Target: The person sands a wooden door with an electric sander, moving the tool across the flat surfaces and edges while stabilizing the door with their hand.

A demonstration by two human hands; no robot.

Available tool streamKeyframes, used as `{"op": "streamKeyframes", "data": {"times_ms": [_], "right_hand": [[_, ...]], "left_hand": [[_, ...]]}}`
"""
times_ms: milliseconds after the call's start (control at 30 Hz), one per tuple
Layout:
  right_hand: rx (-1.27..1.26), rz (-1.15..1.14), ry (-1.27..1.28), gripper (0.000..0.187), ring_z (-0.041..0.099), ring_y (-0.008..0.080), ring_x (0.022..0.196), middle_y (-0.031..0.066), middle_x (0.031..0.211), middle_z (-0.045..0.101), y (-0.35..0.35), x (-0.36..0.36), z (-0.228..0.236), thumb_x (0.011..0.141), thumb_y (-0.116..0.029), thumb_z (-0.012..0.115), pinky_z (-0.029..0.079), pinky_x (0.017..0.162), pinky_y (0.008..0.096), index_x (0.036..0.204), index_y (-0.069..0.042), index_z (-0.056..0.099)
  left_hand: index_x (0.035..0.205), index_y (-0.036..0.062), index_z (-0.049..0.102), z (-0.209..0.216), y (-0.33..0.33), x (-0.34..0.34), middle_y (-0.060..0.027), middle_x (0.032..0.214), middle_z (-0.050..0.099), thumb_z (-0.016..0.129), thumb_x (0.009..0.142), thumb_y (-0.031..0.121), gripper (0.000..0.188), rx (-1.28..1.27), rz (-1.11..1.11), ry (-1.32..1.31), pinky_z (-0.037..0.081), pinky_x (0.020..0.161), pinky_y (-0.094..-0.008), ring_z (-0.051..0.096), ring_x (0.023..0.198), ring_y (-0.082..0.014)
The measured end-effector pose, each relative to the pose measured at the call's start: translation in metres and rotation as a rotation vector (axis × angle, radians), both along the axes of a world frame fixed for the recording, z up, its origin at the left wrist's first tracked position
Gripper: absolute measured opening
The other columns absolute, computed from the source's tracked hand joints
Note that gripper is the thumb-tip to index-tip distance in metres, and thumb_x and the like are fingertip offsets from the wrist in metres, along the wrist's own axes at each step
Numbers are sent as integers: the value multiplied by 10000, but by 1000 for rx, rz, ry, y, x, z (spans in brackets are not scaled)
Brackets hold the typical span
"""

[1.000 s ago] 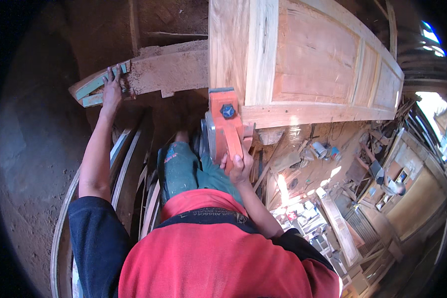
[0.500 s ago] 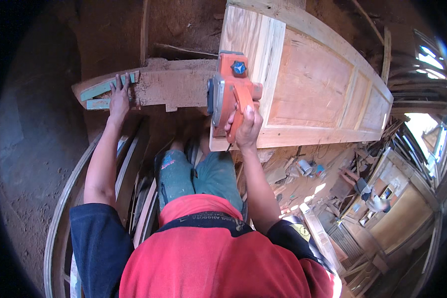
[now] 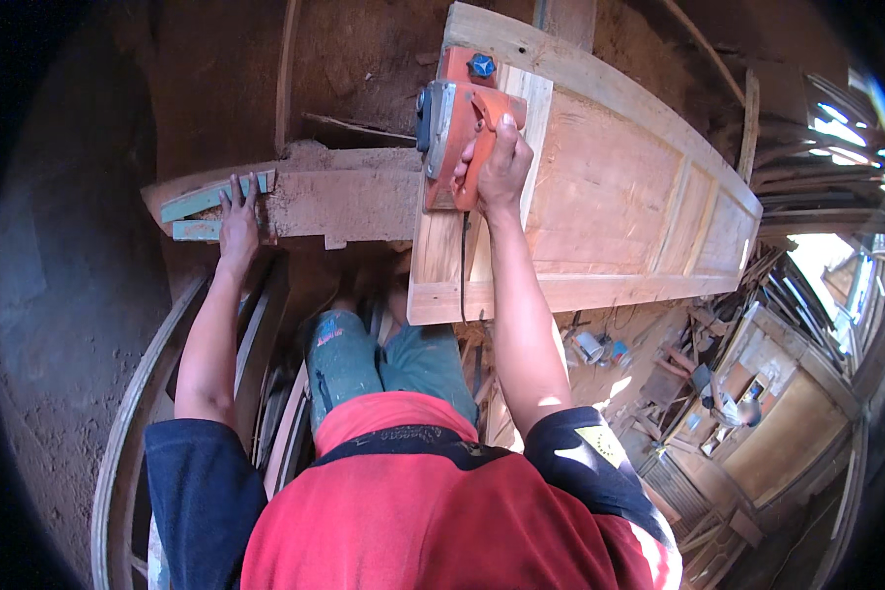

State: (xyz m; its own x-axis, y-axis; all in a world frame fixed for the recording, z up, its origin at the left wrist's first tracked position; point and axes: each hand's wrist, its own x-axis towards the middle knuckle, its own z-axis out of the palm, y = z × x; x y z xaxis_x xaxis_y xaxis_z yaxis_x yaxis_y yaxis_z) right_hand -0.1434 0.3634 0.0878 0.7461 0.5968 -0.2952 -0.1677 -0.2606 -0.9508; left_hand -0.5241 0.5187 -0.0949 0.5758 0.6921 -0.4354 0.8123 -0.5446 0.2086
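Note:
My right hand (image 3: 501,169) is wrapped round the handle of an orange electric planer (image 3: 462,108) with a blue knob at its far end. The planer rests on the near-left end of a panelled wooden door (image 3: 600,187), towards its far edge. A dark cord (image 3: 463,265) hangs from the tool across the door's bare wood. To the left, my left hand (image 3: 238,224) lies with fingers stretched over the end of a dusty wooden bench (image 3: 354,197), touching two pale green wooden strips (image 3: 199,230) fixed there in a V.
Long curved boards (image 3: 133,433) lean at my lower left. Off to the right, another person (image 3: 728,398) is beside a wooden panel (image 3: 787,428). Stacked timber (image 3: 816,177) fills the far right, and a white bucket (image 3: 588,346) stands on the littered ground.
My right hand has pushed the planer away from me along the door's end, towards the far edge. My left hand stays on the bench's green strips.

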Motion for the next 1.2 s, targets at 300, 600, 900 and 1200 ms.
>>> {"op": "streamKeyframes", "data": {"times_ms": [300,600,900,1200], "right_hand": [[15,-19,-30,568,570,191,432,91,591,559,58,44,-6,1019,-537,436,465,376,345,873,-2,559],[54,-46,-103,554,596,206,438,92,582,593,105,89,-3,1016,-549,446,478,388,389,877,-30,584],[-50,51,-31,356,578,162,476,42,524,531,-138,-103,0,1051,-357,436,435,453,344,1050,-49,616],[-259,-45,132,572,586,154,511,65,607,577,-261,-223,23,946,-533,463,476,484,303,965,23,594]], "left_hand": [[1608,250,140,13,-5,2,-203,1651,112,569,843,-73,935,-24,15,-5,402,1134,-515,264,1419,-558],[1608,264,129,-2,7,-5,-201,1651,119,899,610,168,1264,-61,-9,-94,403,1130,-550,215,1428,-575],[1607,305,126,-28,9,-23,-172,1660,111,860,657,153,1209,7,11,-5,453,1085,-545,196,1441,-562],[1609,285,105,-8,6,-13,-197,1657,88,860,689,168,1196,-23,-34,-121,424,1109,-551,196,1439,-566]]}}
